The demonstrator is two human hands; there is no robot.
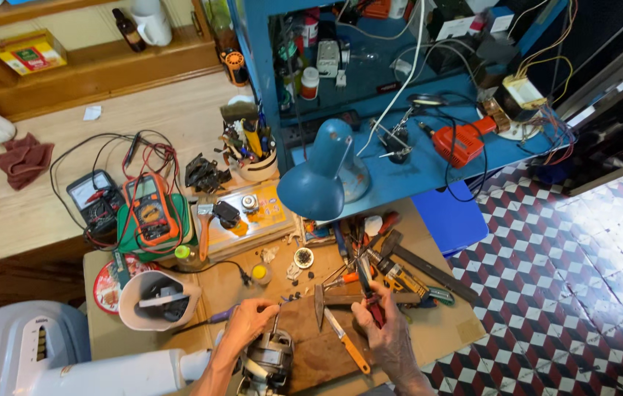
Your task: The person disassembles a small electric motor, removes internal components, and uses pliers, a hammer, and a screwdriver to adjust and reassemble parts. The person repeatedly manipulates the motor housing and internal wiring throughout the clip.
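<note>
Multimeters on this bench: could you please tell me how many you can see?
2. A black analog multimeter lies at the bench's left, and an orange digital multimeter sits right beside it on a green case. Others may be hidden in the clutter.

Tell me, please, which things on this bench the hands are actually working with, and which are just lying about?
In hand:
- left hand on the small electric motor
- right hand gripping red-handled pliers
- wooden board beneath

Lying about:
- orange multimeter
- black analogue meter
- blue desk lamp
- orange-handled knife
- white jug
- red cloth
</note>
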